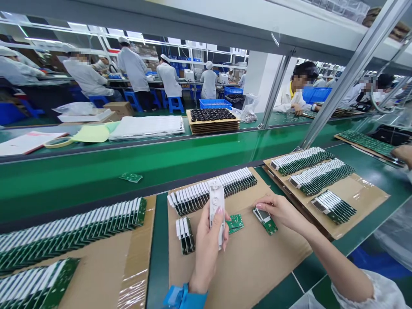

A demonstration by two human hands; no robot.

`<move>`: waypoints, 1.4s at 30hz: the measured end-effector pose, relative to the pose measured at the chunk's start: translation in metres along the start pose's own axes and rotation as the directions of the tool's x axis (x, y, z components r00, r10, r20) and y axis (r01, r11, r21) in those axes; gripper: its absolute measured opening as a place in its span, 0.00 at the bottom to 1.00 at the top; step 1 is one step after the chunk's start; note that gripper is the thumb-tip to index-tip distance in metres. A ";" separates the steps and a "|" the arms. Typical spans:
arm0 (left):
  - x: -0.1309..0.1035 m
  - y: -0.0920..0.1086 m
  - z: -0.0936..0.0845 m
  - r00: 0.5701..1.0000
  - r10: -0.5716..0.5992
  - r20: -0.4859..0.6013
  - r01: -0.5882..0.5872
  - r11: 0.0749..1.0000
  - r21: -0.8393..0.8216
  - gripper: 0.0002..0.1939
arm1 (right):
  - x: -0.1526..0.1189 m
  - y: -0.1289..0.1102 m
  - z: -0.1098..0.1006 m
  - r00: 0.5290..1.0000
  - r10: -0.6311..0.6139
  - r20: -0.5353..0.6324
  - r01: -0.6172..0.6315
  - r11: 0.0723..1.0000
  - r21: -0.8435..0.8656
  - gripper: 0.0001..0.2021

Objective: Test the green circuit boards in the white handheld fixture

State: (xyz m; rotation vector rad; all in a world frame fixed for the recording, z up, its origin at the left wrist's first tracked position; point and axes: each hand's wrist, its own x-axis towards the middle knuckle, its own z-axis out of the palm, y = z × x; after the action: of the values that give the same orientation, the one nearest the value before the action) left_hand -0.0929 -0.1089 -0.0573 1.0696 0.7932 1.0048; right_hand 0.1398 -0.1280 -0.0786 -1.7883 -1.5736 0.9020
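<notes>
My left hand (209, 240), with a blue band at the wrist, is wrapped round a long white plastic housing (216, 206) held upright above the cardboard sheet (238, 274). To its right, my right hand (277, 208) pinches the upper end of a green circuit board with a grey screen (266, 219), low over the cardboard. Another green board (236, 222) lies just behind my left fingers, partly hidden. Behind the housing runs a row of boards with white tops (199, 193); a short stack of similar boards (185, 235) is left of my left hand.
Cardboard sheets with rows of boards stand left (135, 257) and right (363, 193). One loose board (131, 177) lies on the green belt (96, 176). Beyond are stacked trays of black parts (212, 115) and metal posts (278, 90). A person's hand (402, 154) reaches in at far right.
</notes>
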 end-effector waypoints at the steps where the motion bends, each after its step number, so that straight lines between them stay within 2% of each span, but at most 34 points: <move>1: 0.001 -0.001 -0.001 1.000 0.002 0.005 -0.002 1.000 -0.005 0.11 | 0.001 0.004 0.003 1.000 -0.016 -0.025 0.015 0.999 -0.042 0.15; 3: 0.001 -0.003 -0.001 1.000 0.007 0.007 -0.007 1.000 -0.018 0.12 | 0.000 0.005 0.009 0.992 -0.052 -0.116 0.037 0.991 -0.129 0.16; 5: 0.001 -0.002 -0.001 1.000 0.011 -0.001 -0.011 1.000 -0.027 0.12 | -0.004 -0.001 0.015 0.975 -0.139 -0.175 0.104 0.975 -0.196 0.16; 7: 0.000 0.000 0.001 1.000 0.017 -0.023 -0.018 0.999 -0.030 0.12 | -0.010 -0.014 0.025 0.955 -0.272 -0.118 0.242 0.945 -0.219 0.15; 9: -0.002 0.003 0.002 0.999 0.020 -0.043 -0.021 0.999 -0.036 0.11 | -0.014 -0.027 0.037 0.922 -0.386 0.011 0.380 0.901 -0.210 0.20; 11: -0.003 0.004 0.003 0.998 0.013 -0.065 -0.015 0.999 -0.032 0.13 | -0.015 -0.037 0.045 0.894 -0.436 0.104 0.448 0.875 -0.182 0.20; 13: -0.003 0.005 0.002 0.996 0.000 -0.084 -0.001 1.000 -0.009 0.17 | -0.013 -0.041 0.045 0.901 -0.417 0.117 0.429 0.897 -0.102 0.16; 14: -0.003 0.004 0.001 0.996 -0.006 -0.088 0.007 1.000 0.010 0.20 | -0.011 -0.041 0.042 0.917 -0.391 0.084 0.395 0.917 -0.045 0.15; 17: -0.001 0.000 -0.001 0.997 -0.023 -0.071 0.027 0.998 0.058 0.25 | -0.004 -0.040 0.023 0.955 -0.241 -0.173 0.265 0.956 0.129 0.14; 19: 0.001 -0.003 -0.002 0.999 -0.028 -0.044 0.032 0.997 0.076 0.27 | -0.002 -0.044 0.009 0.926 -0.144 -0.349 0.227 0.951 0.212 0.13; 20: 0.001 -0.005 -0.002 0.999 -0.028 -0.020 0.030 0.996 0.079 0.28 | -0.001 -0.049 0.004 0.914 -0.119 -0.387 0.226 0.943 0.244 0.13; 21: 0.002 -0.006 -0.002 1.000 -0.029 0.009 0.028 0.996 0.080 0.28 | -0.002 -0.055 0.002 0.917 -0.118 -0.380 0.233 0.933 0.272 0.13; 23: 0.003 -0.009 -0.002 0.997 -0.034 0.062 0.029 0.996 0.082 0.29 | -0.004 -0.069 0.002 0.943 -0.156 -0.293 0.255 0.906 0.337 0.13; 26: 0.004 -0.011 -0.003 0.991 -0.071 0.114 0.061 0.994 0.092 0.31 | -0.006 -0.089 0.013 0.969 -0.179 -0.171 0.240 0.848 0.473 0.15; 30: 0.002 -0.011 -0.003 0.982 -0.094 0.161 0.079 0.992 0.099 0.30 | -0.002 -0.100 0.027 0.977 -0.146 -0.158 0.210 0.806 0.554 0.18; 34: -0.002 -0.006 0.002 0.984 -0.081 0.160 0.070 0.995 0.074 0.22 | 0.004 -0.098 0.033 0.981 -0.128 -0.146 0.187 0.820 0.540 0.17; 36: -0.004 -0.004 0.003 0.985 -0.070 0.159 0.062 0.997 0.056 0.20 | 0.005 -0.096 0.035 0.972 -0.147 -0.184 0.218 0.859 0.464 0.15; 40: -0.004 -0.005 0.001 0.977 -0.057 0.204 0.058 0.998 0.004 0.18 | 0.006 -0.092 0.040 0.894 -0.279 -0.350 0.355 0.918 0.175 0.11; 42: -0.004 -0.006 0.000 0.978 -0.046 0.205 0.051 0.999 -0.018 0.17 | 0.005 -0.089 0.041 0.873 -0.342 -0.349 0.393 0.916 0.083 0.11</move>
State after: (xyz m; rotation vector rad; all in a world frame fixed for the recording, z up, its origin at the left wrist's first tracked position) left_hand -0.0923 -0.1137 -0.0631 1.1088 0.6358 0.8451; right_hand 0.0543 -0.1117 -0.0330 -1.3785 -1.5103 0.4953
